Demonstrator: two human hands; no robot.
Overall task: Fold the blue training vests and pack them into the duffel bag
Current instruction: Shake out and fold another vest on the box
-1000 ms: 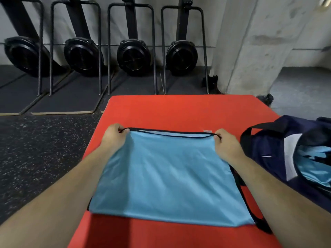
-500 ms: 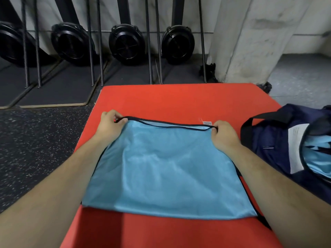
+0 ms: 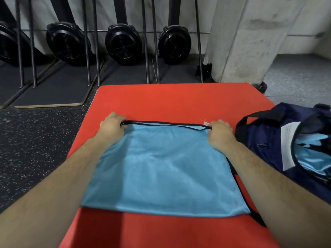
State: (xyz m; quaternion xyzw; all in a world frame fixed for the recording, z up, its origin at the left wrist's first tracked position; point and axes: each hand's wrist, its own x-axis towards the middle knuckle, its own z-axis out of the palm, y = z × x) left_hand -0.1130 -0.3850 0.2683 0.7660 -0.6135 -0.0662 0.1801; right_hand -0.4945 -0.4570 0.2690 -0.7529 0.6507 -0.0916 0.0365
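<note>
**Folding step, head view.** The light-blue, black-trimmed fabric training vest (image 3: 161, 167) lies flat on the red padded mat (image 3: 179, 101). Its near edge is a straight line, and the layered far hem suggests it is already doubled. To fold well from here, the two far corners should probably travel together toward the near edge. Keeping them level and taut would line up the trim and trap no crease.

Both forearms reach forward from the near corners of the view. The left hand (image 3: 112, 125) grips the far-left corner, fingers curled over the black trim. The right hand (image 3: 221, 134) grips the far-right corner likewise, knuckles up.

Just right of it, the navy fabric duffel bag (image 3: 265, 133) gapes open at the mat's right edge, with blue vests (image 3: 313, 156) inside. Beyond the mat, black fan-wheel machines (image 3: 123, 42) line the wall.
</note>
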